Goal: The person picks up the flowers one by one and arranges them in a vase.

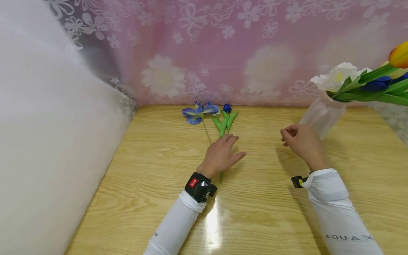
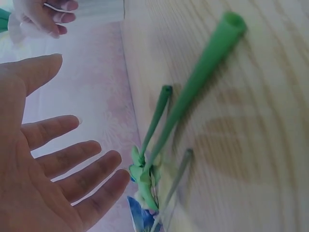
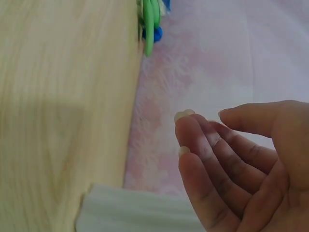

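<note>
My left hand (image 1: 220, 156) hovers over flower stems lying on the table, fingers spread and holding nothing. Under and beyond it lie a blue tulip (image 1: 227, 108) with green leaves (image 1: 224, 124) and a blue iris-like flower (image 1: 200, 112) on a thin stem. A pale bloom (image 1: 217, 113) peeks out between them, mostly hidden. In the left wrist view a thick green stem (image 2: 203, 72) points toward the camera, apart from the fingers. My right hand (image 1: 304, 143), loosely curled with nothing in it, is raised in front of the pale vase (image 1: 323, 115).
The vase leans in view at the right, holding a white flower (image 1: 338, 77), an orange-yellow tulip (image 1: 400, 56) and a blue tulip (image 1: 377, 84). A pink floral curtain (image 1: 223, 53) hangs behind the wooden table (image 1: 153, 170); white cloth (image 1: 47, 124) hangs at the left.
</note>
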`<state>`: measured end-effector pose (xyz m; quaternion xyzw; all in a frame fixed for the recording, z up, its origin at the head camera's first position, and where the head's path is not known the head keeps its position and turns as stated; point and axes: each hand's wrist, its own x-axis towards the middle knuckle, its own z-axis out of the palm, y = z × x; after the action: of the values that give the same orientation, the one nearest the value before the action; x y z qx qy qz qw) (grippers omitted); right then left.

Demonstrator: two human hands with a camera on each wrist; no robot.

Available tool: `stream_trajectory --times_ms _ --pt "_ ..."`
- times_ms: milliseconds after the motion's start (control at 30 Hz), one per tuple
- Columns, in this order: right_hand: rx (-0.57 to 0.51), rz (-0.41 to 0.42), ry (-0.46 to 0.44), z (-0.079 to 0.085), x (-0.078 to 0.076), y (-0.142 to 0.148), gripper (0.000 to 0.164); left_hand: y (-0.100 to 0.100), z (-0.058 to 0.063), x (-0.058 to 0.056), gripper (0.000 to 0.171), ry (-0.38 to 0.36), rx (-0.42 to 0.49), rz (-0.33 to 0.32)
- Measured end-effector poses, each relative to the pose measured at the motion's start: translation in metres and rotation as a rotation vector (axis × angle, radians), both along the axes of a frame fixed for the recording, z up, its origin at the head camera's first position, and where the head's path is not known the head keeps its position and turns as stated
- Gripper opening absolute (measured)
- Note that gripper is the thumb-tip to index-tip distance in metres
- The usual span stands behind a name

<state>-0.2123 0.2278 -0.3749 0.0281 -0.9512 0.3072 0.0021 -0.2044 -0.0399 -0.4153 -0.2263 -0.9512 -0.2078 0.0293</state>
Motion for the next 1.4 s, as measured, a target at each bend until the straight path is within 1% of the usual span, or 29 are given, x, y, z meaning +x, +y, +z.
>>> stream_trajectory --times_ms 200,367,500,567,700,800,933,1133,1300,1400 --pt "0.004 0.025 -0.023 -0.008 -0.004 -0.017 0.048 -0.009 0.000 0.001 0.060 -0.018 0.000 0.024" --pt "0.024 0.063 -0.024 -0.017 -0.008 -0.033 0.044 -0.016 0.000 0.002 0.060 -0.011 -0.010 0.045" --pt "-0.007 0.087 -0.044 -0.025 -0.010 -0.045 0.040 -0.022 -0.001 0.003 0.060 -0.005 -0.025 0.066" --pt "-0.015 0.089 -0.051 -0.027 -0.011 -0.051 0.038 -0.024 -0.002 0.003 0.060 -0.006 -0.036 0.080" --pt "0.005 0.089 -0.060 -0.032 -0.014 -0.061 0.036 -0.028 -0.002 0.004 0.059 -0.017 -0.048 0.111" --pt "0.016 0.098 -0.065 -0.034 -0.016 -0.069 0.036 -0.032 -0.003 0.004 0.059 -0.009 -0.058 0.129" --pt "0.000 0.118 -0.075 -0.036 -0.018 -0.079 0.035 -0.037 -0.003 0.005 0.059 0.000 -0.060 0.147" --pt "-0.024 0.150 -0.096 -0.040 -0.021 -0.093 0.034 -0.045 -0.006 0.007 0.058 -0.016 -0.054 0.159" --pt "-0.074 0.196 -0.091 -0.047 -0.024 -0.107 0.033 -0.050 -0.008 0.008 0.057 -0.002 -0.055 0.164" --pt "-0.112 0.201 -0.111 -0.050 -0.027 -0.113 0.033 -0.052 -0.009 0.009 0.057 0.006 -0.062 0.171"
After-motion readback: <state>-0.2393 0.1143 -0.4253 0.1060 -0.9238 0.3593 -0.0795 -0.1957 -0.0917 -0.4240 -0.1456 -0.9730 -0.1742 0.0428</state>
